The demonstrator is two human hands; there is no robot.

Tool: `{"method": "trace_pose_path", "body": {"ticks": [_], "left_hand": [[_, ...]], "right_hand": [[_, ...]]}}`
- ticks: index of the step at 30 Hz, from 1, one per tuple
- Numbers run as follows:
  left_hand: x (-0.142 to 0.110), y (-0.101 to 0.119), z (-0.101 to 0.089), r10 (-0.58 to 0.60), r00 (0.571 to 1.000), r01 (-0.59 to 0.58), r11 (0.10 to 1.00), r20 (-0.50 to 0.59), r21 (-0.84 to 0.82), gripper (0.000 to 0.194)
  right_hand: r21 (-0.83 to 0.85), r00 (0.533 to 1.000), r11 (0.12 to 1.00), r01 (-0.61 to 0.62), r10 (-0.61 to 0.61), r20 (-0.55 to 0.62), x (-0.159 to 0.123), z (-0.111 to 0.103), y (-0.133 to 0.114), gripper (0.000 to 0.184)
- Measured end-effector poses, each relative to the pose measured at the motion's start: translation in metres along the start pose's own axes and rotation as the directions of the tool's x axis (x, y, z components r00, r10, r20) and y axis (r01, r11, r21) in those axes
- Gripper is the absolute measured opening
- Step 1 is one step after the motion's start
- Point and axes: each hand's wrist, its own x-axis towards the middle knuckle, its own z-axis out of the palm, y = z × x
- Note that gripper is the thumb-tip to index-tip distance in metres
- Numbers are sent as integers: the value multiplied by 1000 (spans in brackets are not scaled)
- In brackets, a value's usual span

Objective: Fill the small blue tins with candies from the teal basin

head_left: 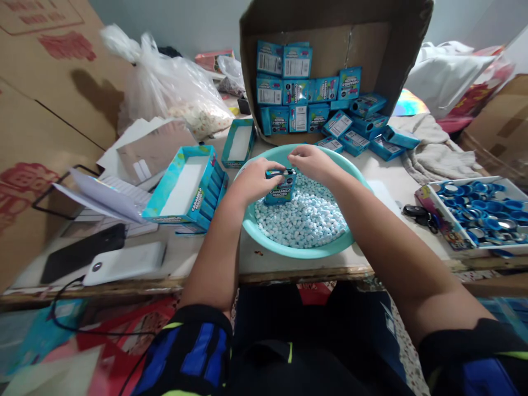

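Observation:
My left hand (262,179) grips a small blue candy box (280,193) printed "Caramelo Macizo", upright with its dark top facing up. Just right of the box's top is my right hand (311,161), its fingers drawn together; whatever they hold is hidden. Both hands are over a turquoise basin (299,252), where a heap of small pale blue and white candies (305,223) lies. The box's lower end is at the candies; I cannot tell whether it rests on them.
Behind the basin, a large cardboard box (375,60) on its side holds several blue candy boxes (297,61). Display trays (185,184) stand left, near a phone (84,250) and a white power bank (126,263). At right are keys (418,214) and a carton of blue-rimmed pieces (482,212).

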Motion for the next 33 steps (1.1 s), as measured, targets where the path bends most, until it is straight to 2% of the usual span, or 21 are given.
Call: {"method": "trace_pose_path", "body": {"ticks": [2,5,10,13,18,23,25,28,30,33], "left_hand": [[0,0,0,-3,1000,2,1000,18,29,34],[-1,0,1,-3,1000,2,999,19,35,31],[-1,-1,0,35,999,-35,999,-5,-20,24],[0,-3,0,63,998,-62,996,5,-63,26],[-1,0,-1,62,997,-63,998,40,23,30],[-2,3,-3,22,997,-24,999,68,39,36],[-3,4,-4,7,997,-10,999,76,35,43],[-4,5,-5,-22,995,19,1000,96,25,66],[-4,6,-5,-13,991,10,1000,133,26,77],[-5,8,-5,31,984,-36,999,178,27,78]], "right_hand": [[-118,999,993,-25,28,20,-4,-4,-1,16],[-166,998,986,-25,33,45,-7,-7,0,13],[-113,998,993,-37,42,49,-6,-8,3,12],[-107,995,992,-60,67,70,-6,-7,3,17],[-125,993,989,-73,84,83,-8,-6,1,16],[-51,990,991,-121,124,61,10,-6,22,10],[-49,990,991,-126,129,57,21,-4,39,5],[-136,982,981,-140,155,108,34,1,59,11],[-193,971,969,-152,183,155,36,5,64,10],[-227,960,965,-132,182,212,32,11,62,10]]}}
